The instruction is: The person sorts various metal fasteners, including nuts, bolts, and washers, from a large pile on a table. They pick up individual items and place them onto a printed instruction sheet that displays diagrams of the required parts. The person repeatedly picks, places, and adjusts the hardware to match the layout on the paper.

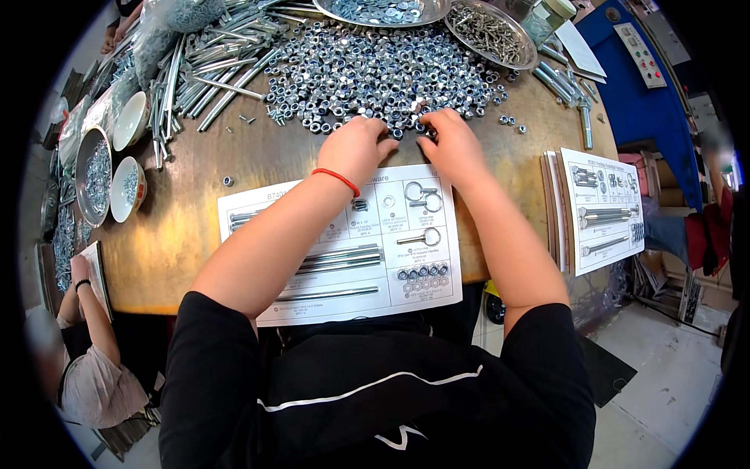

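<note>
Far left: oval metal tray (94, 136), loaded with small silver screws. Beside it, two white bowls; the lower bowl (119, 184) has small screws in it, and the contents of the upper bowl (131, 123) are hard to make out. Above, a clear bag (152, 51) of small metal parts, next to a heap of long bolts (211, 70). Top centre, a dish (383, 25) of flat washers, cut off by the edge of view. Right of it, a second dish (531, 51) of small brownish-silver pieces, then a clear jar (561, 8) with a pale lid.

The nuts (351, 78): silver, six-sided, shiny, many with a blue ring inside. Piled in a broad heap on the surface (172, 234), lying at all angles. One stray nut sits well off to the left, a few just off the right edge.

The heap lies directly beyond both hands, its near edge at the fingertips. Left hand (355, 148) curled, a nut just by its fingertips. Right hand (453, 144) bent inward, a dark nut about its thumb and forefinger. Hands near each other, a gap between; cannot tell whether either grips a nut. Forearms pass over a printed sheet (422, 293).
</note>
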Available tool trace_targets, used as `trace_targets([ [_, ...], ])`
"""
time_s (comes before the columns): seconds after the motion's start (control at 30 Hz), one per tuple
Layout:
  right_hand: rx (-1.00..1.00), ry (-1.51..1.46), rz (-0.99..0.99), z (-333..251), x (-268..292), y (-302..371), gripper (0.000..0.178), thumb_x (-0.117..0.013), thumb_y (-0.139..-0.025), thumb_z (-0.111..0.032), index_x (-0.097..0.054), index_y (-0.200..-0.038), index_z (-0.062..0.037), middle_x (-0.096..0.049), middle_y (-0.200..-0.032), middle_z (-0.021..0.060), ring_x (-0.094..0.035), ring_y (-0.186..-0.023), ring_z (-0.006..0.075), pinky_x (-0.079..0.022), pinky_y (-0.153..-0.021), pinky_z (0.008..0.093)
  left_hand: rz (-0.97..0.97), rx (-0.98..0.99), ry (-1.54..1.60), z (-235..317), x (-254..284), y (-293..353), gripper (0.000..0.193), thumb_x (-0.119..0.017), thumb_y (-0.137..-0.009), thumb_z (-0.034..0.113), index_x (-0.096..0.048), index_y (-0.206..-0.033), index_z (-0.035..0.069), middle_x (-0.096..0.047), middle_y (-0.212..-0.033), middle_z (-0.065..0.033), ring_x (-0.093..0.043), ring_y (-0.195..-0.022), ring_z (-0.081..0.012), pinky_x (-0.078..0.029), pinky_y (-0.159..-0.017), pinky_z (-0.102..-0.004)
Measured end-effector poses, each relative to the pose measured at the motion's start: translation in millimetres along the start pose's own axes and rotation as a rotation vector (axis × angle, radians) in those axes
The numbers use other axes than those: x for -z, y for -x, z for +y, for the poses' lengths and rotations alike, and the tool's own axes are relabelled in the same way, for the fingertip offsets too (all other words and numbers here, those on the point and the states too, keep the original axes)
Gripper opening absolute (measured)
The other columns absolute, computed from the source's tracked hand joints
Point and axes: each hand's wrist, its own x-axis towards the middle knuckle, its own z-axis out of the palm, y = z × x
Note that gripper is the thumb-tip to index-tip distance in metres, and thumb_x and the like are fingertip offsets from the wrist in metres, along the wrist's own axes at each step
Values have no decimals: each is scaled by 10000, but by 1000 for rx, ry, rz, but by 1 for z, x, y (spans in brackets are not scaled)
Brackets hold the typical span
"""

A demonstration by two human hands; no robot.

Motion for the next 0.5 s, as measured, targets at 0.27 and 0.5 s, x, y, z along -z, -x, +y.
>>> trace_targets([
  [0.27,83,1,-83,2,-7,-8,194,-724,-795,-139,-654,-962,-72,-613,-970,124,-609,-939,333,-499,-806,427,-102,-12,-63,11,-4,-8,268,-704,-844,245,-699,-1065,95,-663,-1015,-136,-641,-952,-325,-523,-826,-410],
  [0.5,124,-143,28,-2,32,40,201,-724,-808,-162,-663,-951,-35,-623,-884,106,-624,-810,273,-505,-725,370,-106,-83,37,26,7,15,250,-723,-817,236,-709,-982,49,-707,-892,-124,-680,-795,-277,-539,-729,-374],
])
